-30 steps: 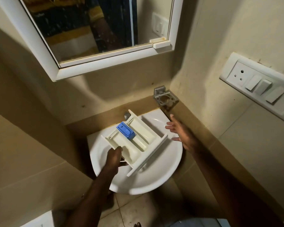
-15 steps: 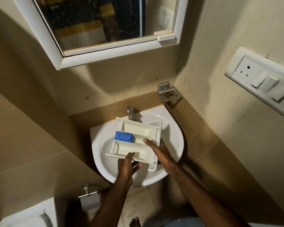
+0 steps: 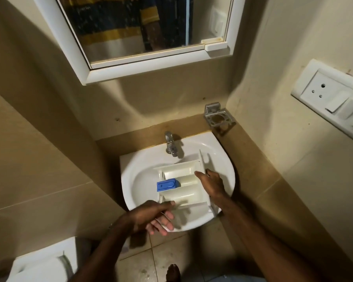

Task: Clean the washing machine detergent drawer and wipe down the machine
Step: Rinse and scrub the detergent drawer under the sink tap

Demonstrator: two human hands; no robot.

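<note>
Detergent drawer (image 3: 183, 184) lies in sink (image 3: 222, 159), right hand (image 3: 211, 185) gripping it, left hand (image 3: 155, 216) loose, holding nothing

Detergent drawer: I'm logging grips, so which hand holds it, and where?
The right hand grips the detergent drawer at its front-panel end; the left hand holds nothing.

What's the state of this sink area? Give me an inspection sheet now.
Surface: white basin, no water seen running from the tap.
Job's things: detergent drawer lies in the basin, blue insert at its left end.
Clutter: nothing seen.
Hands: right hand grips the drawer's front end; left hand open at the drawer's near edge.
Cables: nothing seen.
Surroundings: mirror above, metal holder in the corner, socket and switch panel on the right wall, tiled floor below.
</note>
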